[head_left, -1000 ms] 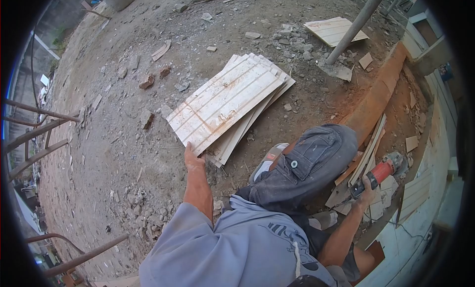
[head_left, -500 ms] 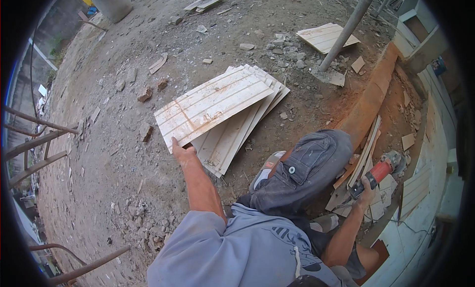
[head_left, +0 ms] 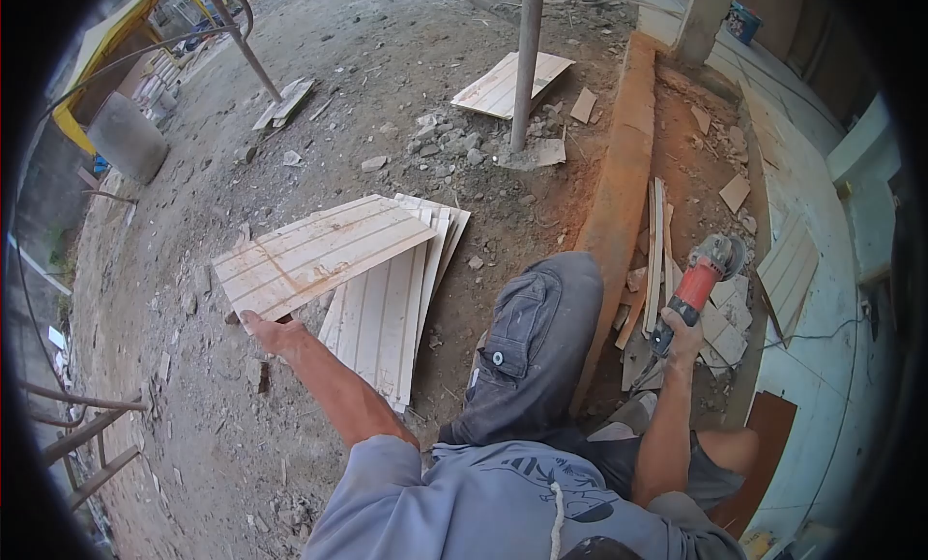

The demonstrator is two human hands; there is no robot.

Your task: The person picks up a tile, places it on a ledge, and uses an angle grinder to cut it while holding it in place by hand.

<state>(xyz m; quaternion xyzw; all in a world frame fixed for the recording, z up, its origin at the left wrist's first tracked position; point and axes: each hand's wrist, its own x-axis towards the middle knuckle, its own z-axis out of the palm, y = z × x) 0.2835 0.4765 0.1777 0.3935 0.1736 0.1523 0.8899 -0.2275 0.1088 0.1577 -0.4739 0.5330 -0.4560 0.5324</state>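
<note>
The left arm reaches forward, the left hand (head_left: 275, 336) clamped on the near edge of a panel (head_left: 324, 253); pale, grooved and smeared brown, it extends beyond those fingers, askew over a stack (head_left: 382, 314) to their right; the right arm is bent, the right hand (head_left: 682, 336) wrapped around a red-and-black grinder (head_left: 694, 287), its metal head beyond the fingers.

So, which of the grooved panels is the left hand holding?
The top panel, angled across the fanned panels beneath: the left hand grips its corner and no other.
</note>
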